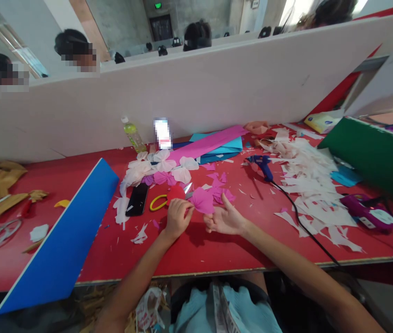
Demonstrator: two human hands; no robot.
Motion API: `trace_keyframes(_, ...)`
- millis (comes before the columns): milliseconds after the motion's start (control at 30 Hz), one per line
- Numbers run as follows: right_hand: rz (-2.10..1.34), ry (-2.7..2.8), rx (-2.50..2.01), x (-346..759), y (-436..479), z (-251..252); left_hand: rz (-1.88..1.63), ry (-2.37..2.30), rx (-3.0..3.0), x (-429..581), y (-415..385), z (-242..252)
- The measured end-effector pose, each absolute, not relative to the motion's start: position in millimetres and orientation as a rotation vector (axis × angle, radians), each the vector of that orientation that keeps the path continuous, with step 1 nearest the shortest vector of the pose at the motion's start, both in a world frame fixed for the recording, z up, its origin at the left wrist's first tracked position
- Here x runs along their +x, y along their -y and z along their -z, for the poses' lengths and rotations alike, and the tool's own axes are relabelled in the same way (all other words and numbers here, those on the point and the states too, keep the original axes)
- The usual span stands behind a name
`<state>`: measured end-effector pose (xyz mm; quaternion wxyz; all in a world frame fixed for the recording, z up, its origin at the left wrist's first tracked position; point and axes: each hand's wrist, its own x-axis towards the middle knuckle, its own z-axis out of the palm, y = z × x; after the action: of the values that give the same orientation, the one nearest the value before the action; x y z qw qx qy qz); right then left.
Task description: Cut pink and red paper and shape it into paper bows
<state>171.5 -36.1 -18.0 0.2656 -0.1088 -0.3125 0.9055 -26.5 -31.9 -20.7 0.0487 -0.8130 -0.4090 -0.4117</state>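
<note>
My left hand (pixel 178 217) is closed, its thumb and finger pinching the narrow end of a bright pink crepe paper petal (pixel 202 200). My right hand (pixel 227 219) is at the petal's right side, thumb raised and apart, the other fingers partly curled near its lower edge; whether they touch it I cannot tell. Behind my left hand lie yellow-handled scissors (pixel 158 202) beside a red piece (pixel 175 191). More pink petals (pixel 219 190) are just behind the held one. White petals (pixel 164 161) and a pink petal (pixel 164 178) are spread farther back.
A blue glue gun (pixel 262 166) with its cord lies right of centre. White paper scraps (pixel 310 185) cover the right side, near a purple device (pixel 370 212). A black phone (pixel 137 200) lies left. Blue (pixel 60 240) and green (pixel 370 159) dividers flank the red table; a bottle (pixel 134 136) stands behind.
</note>
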Motion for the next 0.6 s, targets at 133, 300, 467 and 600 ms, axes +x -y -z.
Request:
trace_keyframes(133, -2.231, 1.026, -0.597, 180.3, 27.4, 19.2, 1.124, 1.233, -2.511, -25.8, 31.4, 21.7)
trace_keyframes(300, -1.168, 1.306, -1.147, 219.6, 4.9, 15.7, 0.78, 1.211, -2.62, -21.1, 30.9, 29.5)
trace_keyframes(467, -0.627, 1.904, -1.231, 256.5, -7.0, 19.1, 0.542, 1.06, -2.721, -11.9, 32.0, 40.0)
trace_keyframes(600, -0.471, 2.278, -1.117, 256.5, -5.9, 34.3, 0.452, 0.953, -2.766, -6.2, 29.9, 40.0)
